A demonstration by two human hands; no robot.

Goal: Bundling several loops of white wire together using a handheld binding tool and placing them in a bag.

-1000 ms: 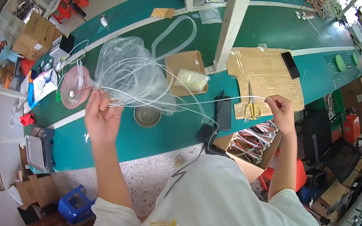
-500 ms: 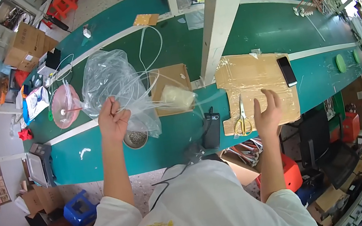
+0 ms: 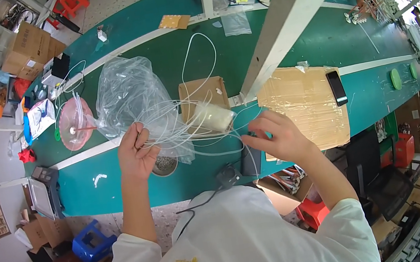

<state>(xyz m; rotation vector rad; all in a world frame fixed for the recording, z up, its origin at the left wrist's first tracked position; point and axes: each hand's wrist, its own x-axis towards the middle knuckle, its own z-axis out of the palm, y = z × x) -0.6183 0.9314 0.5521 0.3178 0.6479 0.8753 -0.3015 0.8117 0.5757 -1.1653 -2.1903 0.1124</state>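
Note:
My left hand is closed around a bundle of thin white cords that fans out to the right in loose loops. My right hand is at the bundle's far right end, fingers curved and thumb apart, close to a few loose strands; no cord shows clearly gripped in it. Behind the cords lies a crumpled clear plastic bag. A pale plastic-wrapped pack rests on a small cardboard piece beneath the strands. My right hand and forearm hide the scissors.
A cardboard sheet with a phone on it lies right of a slanting white post. A pink dish is at left. A metal bowl of small bits sits by my left wrist. A dark box-shaped device lies at the table's front edge.
My right hand has moved left from over the cardboard sheet to the cord ends, its fingers curling. The left hand keeps its grip on the cords. The view has shifted slightly.

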